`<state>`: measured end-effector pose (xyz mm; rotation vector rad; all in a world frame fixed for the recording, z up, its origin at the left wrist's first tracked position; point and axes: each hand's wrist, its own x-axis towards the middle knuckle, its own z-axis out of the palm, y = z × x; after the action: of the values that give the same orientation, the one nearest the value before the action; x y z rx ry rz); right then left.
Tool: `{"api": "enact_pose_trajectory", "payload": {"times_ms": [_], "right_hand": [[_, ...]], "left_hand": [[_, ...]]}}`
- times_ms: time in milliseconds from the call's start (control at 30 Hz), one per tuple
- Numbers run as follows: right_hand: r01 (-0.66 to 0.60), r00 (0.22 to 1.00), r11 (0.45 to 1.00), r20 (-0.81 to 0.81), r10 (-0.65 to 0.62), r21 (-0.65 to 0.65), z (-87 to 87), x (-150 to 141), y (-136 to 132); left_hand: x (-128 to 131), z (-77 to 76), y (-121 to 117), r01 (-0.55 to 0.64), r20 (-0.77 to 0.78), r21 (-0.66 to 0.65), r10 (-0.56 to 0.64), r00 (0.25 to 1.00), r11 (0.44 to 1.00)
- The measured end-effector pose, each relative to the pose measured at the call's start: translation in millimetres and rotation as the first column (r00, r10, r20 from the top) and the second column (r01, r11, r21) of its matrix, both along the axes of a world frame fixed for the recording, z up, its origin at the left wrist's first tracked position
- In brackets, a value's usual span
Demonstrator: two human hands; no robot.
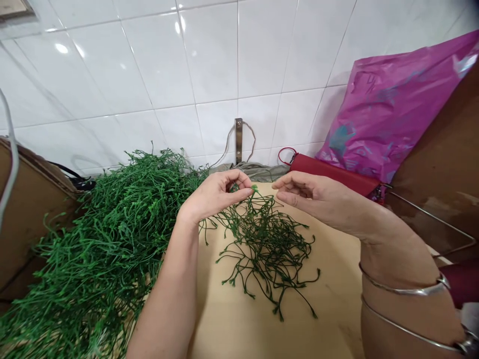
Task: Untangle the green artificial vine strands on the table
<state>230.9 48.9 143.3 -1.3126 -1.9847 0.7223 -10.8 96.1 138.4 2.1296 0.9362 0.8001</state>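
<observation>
My left hand (220, 193) is closed in a pinch on a green plastic plant stem (255, 189), whose light green tip shows beside the thumb. A little to the right is my right hand (314, 197), its fingers half bent and the thumb slightly apart from them; I see nothing in it. Below both hands lies a loose tangle of dark green plastic stems (267, 239) with small knobby ends, spread on the pale wooden tabletop (232, 329). A large heap of brighter green plastic stems (127, 224) rises on the left, partly behind my left forearm.
White wall tiles (262, 55) close off the back, with a metal bracket (238, 139) and cord low down. A red purse (333, 172) and a purple plastic bag (392, 104) stand at the back right. A cardboard box (26, 199) is at the left edge.
</observation>
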Motion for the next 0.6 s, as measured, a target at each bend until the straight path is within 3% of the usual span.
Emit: {"api": "enact_pose_trajectory", "payload": {"times_ms": [133, 200, 300, 400, 500, 600], "right_hand": [[-0.112, 0.993, 0.994, -0.025, 0.112, -0.013, 3.6, -10, 0], [-0.106, 0.994, 0.994, -0.017, 0.106, -0.009, 2.6, -12, 1], [0.003, 0.998, 1.000, -0.070, -0.003, -0.006, 0.1, -7, 3], [0.115, 0.977, 0.993, -0.176, -0.118, -0.028, -0.8, -1, 5], [0.137, 0.930, 0.985, -0.328, -0.166, -0.109, -0.3, -1, 6], [0.124, 0.867, 0.974, -0.456, -0.200, -0.191, -0.5, -8, 7]], "left_hand": [[3, -0.4, 0, -0.013, -0.016, 0.024, 0.013, 1.000, 1.000], [2, -0.5, 1, -0.023, -0.030, 0.042, 0.024, 0.999, 0.999], [-7, 0.5, 3, 0.029, -0.057, 0.018, -0.028, 0.998, 0.999], [-21, 2.9, 5, 0.134, -0.079, -0.087, -0.141, 0.987, 0.987], [-31, 4.8, 5, 0.205, -0.100, -0.161, -0.223, 0.970, 0.965], [-31, 5.9, 4, 0.187, -0.151, -0.216, -0.222, 0.963, 0.958]]}}
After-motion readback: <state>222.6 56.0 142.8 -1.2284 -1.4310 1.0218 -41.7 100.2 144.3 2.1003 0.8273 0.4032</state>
